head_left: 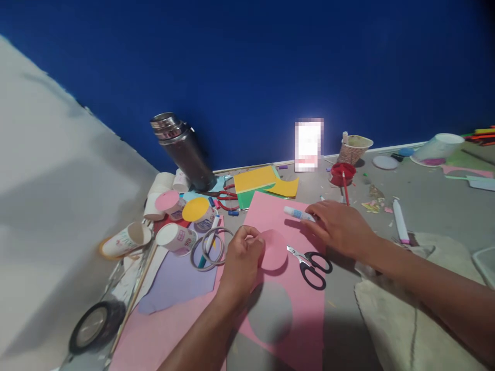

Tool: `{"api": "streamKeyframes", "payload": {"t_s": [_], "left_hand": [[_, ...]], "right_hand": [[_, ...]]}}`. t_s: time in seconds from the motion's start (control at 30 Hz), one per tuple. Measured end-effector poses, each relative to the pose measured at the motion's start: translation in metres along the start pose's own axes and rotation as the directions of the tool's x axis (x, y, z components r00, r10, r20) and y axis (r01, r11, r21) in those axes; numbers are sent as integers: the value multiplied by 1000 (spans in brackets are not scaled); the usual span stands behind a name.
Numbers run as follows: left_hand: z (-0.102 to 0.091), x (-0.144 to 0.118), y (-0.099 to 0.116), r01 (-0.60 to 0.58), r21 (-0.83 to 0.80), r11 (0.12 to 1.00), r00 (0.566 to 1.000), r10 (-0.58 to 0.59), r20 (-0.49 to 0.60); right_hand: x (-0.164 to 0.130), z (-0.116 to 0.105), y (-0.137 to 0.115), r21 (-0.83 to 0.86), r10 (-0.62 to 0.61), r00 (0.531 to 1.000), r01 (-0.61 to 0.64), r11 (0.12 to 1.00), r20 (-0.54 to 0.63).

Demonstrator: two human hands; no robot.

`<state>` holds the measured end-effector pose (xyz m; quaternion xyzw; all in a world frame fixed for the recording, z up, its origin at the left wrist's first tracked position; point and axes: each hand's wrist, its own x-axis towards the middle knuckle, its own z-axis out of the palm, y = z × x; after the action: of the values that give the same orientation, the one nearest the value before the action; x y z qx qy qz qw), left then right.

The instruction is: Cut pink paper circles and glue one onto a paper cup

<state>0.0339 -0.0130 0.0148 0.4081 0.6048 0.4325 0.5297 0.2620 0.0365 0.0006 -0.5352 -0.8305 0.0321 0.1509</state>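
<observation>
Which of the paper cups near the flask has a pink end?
The pink-ended cup sits left of the yellow-ended cup and behind the white-ended cup; those two show yellow and plain white instead.

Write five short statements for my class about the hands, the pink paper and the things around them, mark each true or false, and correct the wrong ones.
1. The left hand holds a pink paper circle. True.
2. The right hand holds the scissors. False: they lie loose between the hands; that hand is at a glue stick.
3. The pink sheet has a round hole. True.
4. The flask has its lid on. False: its mouth is uncovered.
5. A yellow disc is on a cup's end. True.
</observation>
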Motion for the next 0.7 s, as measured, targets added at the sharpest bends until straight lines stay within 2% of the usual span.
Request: {"api": "streamKeyframes", "payload": {"t_s": [0.07,0.17,0.23,0.4,0.53,0.7], "left_hand": [[2,-2,2,3,15,1000,1000,-2,-17],[3,-4,4,-2,12,1000,1000,3,-14],[4,-3,2,-23,20,1000,1000,23,12],[3,-2,-7,-55,-8,998,994,56,98],[3,-3,-10,-87,-45,995,985,93,146],[4,-9,-8,-144,13,990,982,141,122]], "right_hand": [[-5,-7,-10,176,53,999,-51,983,-9],[-14,-14,-27,287,-22,1000,26,957,-18],[-19,-12,-35,258,-105,992,120,959,-72],[-25,-2,-46,34,-288,937,300,953,-198],[-24,0,-50,7,-323,906,338,941,-274],[-24,0,-53,16,-315,914,330,944,-254]]}}
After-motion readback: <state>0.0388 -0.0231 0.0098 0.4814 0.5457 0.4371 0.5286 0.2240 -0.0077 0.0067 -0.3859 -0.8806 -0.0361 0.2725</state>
